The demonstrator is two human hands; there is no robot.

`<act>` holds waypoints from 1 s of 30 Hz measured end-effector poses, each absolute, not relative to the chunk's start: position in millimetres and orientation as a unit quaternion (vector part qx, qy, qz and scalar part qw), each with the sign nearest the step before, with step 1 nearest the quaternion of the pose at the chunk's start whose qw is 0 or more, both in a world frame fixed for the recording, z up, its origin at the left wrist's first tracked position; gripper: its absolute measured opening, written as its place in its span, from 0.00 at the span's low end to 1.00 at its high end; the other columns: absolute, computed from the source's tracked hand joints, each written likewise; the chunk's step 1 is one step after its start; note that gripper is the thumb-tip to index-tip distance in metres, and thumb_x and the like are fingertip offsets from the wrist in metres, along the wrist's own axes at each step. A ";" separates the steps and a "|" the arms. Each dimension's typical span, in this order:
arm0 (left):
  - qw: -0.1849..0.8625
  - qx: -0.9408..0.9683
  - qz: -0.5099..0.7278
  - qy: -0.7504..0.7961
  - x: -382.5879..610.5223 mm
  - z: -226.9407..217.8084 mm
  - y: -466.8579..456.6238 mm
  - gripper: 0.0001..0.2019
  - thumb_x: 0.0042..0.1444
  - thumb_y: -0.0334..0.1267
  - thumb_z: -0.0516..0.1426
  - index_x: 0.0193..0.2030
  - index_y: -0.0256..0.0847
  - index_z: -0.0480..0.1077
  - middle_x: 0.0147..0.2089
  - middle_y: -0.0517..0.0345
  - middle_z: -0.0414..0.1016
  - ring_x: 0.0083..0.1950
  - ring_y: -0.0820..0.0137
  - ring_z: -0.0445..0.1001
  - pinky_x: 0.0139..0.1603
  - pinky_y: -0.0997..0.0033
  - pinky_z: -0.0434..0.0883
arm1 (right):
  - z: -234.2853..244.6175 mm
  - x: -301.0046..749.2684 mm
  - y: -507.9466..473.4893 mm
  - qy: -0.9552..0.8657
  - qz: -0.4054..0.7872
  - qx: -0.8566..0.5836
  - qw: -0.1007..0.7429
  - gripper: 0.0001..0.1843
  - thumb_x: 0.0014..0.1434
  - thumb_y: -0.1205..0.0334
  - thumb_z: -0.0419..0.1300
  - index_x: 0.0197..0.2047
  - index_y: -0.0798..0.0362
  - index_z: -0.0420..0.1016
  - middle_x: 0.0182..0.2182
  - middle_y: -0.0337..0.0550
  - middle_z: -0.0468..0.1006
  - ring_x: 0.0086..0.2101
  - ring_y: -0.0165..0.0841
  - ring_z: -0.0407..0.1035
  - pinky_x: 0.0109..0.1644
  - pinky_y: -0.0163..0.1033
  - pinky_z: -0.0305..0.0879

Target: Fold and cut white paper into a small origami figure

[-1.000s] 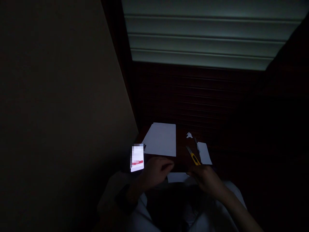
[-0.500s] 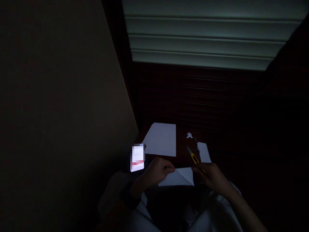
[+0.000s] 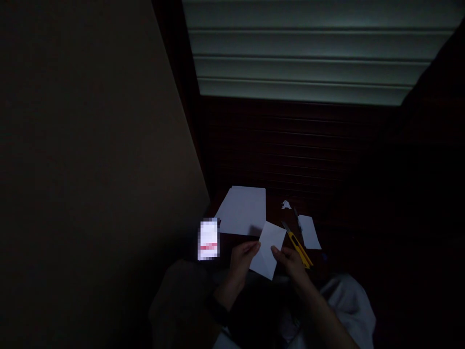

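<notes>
Between my two hands a white sheet of paper (image 3: 267,245) is raised and tilted over the near edge of the dark table. My left hand (image 3: 242,259) pinches its left edge between thumb and fingers. On the right side my right hand (image 3: 291,261) grips it, thumb on the upper face and the other fingers hidden behind. A faint crease shows in the lower part of the sheet. Just right of the paper lies a yellow utility knife (image 3: 300,249), its blade pointing away to the upper left, close to my right hand.
White sheets (image 3: 243,211) lie at the back left, and a lit phone screen (image 3: 209,239), blurred out, is at the left. A small folded paper piece (image 3: 286,205), a dark pen (image 3: 297,219) and a narrow paper piece (image 3: 309,232) sit toward the right. A wall rises at left.
The paper has been lifted and turned from lying flat near the edge to standing tilted. My right hand has moved left from beside the utility knife onto the paper's right side.
</notes>
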State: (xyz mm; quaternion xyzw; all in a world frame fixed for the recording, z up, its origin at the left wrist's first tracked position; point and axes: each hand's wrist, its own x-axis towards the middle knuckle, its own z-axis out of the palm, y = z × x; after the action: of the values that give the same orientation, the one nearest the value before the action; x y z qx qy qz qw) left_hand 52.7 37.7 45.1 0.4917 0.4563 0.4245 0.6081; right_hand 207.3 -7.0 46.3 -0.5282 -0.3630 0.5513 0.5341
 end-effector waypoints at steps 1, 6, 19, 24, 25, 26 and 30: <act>0.597 0.494 0.424 0.468 54.1 42.1 37.7 0.21 0.51 0.48 0.59 0.45 0.34 0.72 0.45 0.44 0.77 0.45 0.59 0.75 0.43 0.63 0.72 | 39.8 208.1 -5.0 -0.366 0.535 -0.542 0.534 0.24 0.50 0.43 0.61 0.31 0.59 0.75 0.26 0.48 0.77 0.28 0.39 0.71 0.33 0.41 0.65; 0.464 0.617 0.388 0.503 63.2 34.3 28.8 0.31 0.47 0.41 0.62 0.59 0.42 0.61 0.61 0.48 0.63 0.59 0.58 0.64 0.57 0.59 0.64 | 16.8 218.3 3.0 -0.376 0.438 -0.626 0.524 0.25 0.47 0.40 0.61 0.19 0.56 0.68 0.16 0.38 0.68 0.21 0.31 0.61 0.25 0.35 0.56; 0.448 0.706 0.319 0.446 84.0 33.1 23.3 0.44 0.41 0.36 0.64 0.66 0.46 0.49 0.61 0.49 0.60 0.59 0.58 0.61 0.59 0.58 0.61 | 17.9 214.8 -11.9 -0.430 0.502 -0.534 0.527 0.23 0.52 0.42 0.58 0.27 0.56 0.76 0.25 0.40 0.73 0.30 0.35 0.65 0.33 0.35 0.60; 0.537 0.652 0.327 0.424 80.6 22.9 29.9 0.48 0.37 0.36 0.68 0.65 0.46 0.50 0.63 0.49 0.59 0.61 0.56 0.60 0.60 0.57 0.59 | 11.2 221.7 -9.8 -0.416 0.492 -0.555 0.526 0.25 0.50 0.39 0.58 0.27 0.56 0.76 0.24 0.40 0.72 0.29 0.35 0.65 0.32 0.35 0.60; 0.560 0.641 0.322 0.414 79.9 21.0 30.4 0.48 0.37 0.36 0.68 0.65 0.46 0.50 0.63 0.49 0.59 0.61 0.56 0.60 0.60 0.58 0.59 | 10.6 222.7 -9.3 -0.416 0.495 -0.554 0.524 0.26 0.49 0.38 0.58 0.28 0.56 0.77 0.23 0.40 0.72 0.28 0.34 0.64 0.31 0.35 0.60; 0.578 0.632 0.319 0.406 79.5 19.8 30.6 0.47 0.38 0.36 0.68 0.65 0.45 0.51 0.63 0.48 0.59 0.61 0.56 0.61 0.59 0.58 0.60 | 10.4 223.5 -9.2 -0.415 0.500 -0.550 0.525 0.26 0.48 0.38 0.59 0.28 0.57 0.77 0.22 0.39 0.71 0.27 0.34 0.64 0.30 0.35 0.59; 0.589 0.622 0.322 0.404 79.4 20.3 30.8 0.45 0.39 0.37 0.68 0.64 0.45 0.52 0.61 0.48 0.61 0.60 0.56 0.63 0.59 0.57 0.61 | 11.0 224.5 -10.2 -0.386 0.533 -0.519 0.545 0.26 0.50 0.38 0.58 0.28 0.56 0.76 0.22 0.40 0.71 0.26 0.33 0.64 0.29 0.34 0.59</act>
State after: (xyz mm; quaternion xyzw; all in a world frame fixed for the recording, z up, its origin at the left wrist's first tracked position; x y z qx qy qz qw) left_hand 79.4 30.8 20.3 0.6221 0.4039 0.3216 0.5886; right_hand 224.5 -10.2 11.0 -0.5192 -0.3862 0.5329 0.5453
